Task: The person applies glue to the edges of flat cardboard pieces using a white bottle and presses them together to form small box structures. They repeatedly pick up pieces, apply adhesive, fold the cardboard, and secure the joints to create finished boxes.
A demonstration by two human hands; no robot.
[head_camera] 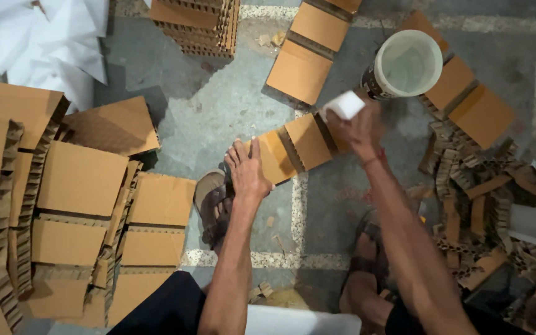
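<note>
My left hand [247,172] lies flat, fingers together, pressing the near end of a folded strip of brown honeycomb cardboard panels [296,147] on the floor. My right hand [356,129] hovers over the strip's far end, gripping a white sponge block [344,105]. A white bucket [402,64] holding whitish liquid stands just beyond my right hand.
Stacks of cardboard panels [82,217] fill the left side. Another panel strip [312,46] lies at the top, with one more [466,99] right of the bucket. Cardboard scraps [491,205] pile up on the right. White sheets [44,37] lie top left. My sandalled feet [213,205] rest on the grey floor.
</note>
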